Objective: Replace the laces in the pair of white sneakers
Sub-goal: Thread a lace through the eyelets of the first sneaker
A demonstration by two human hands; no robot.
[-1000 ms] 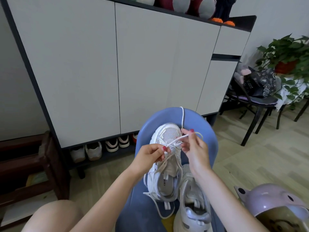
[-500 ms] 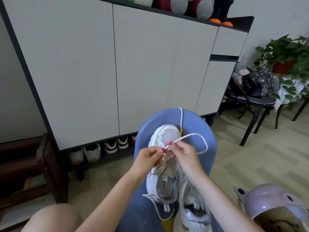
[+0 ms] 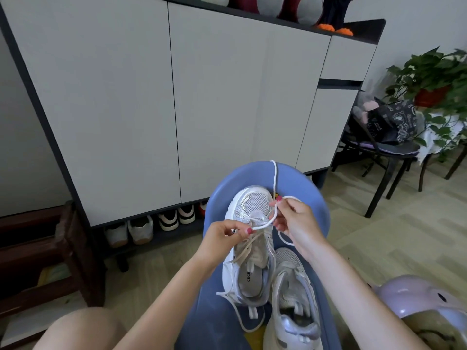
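Note:
Two white sneakers lie on a blue seat [image 3: 308, 188]. The left sneaker [image 3: 249, 251] points away from me; the right sneaker [image 3: 294, 296] lies nearer, partly under my right forearm. A new white lace [image 3: 274, 178] runs from the seat's far edge down to my hands and loops beside the left sneaker. My left hand [image 3: 222, 239] pinches the lace's end over the eyelets. My right hand [image 3: 294, 221] pinches the lace a little farther along, just right of the toe. An older beige lace [image 3: 243, 251] lies loose across the left sneaker's tongue.
A tall grey shoe cabinet [image 3: 177, 109] stands right behind the seat, with shoes [image 3: 141, 229] on its open bottom shelf. A dark wooden bench [image 3: 45, 256] is at left, a black chair [image 3: 384, 150] with a bag and plants at right, a lilac helmet [image 3: 419, 299] at lower right.
My right hand dropped to the eyelets beside my left hand, then drew back up and to the right with the lace. The lace loop shifted. My left hand stayed over the sneaker.

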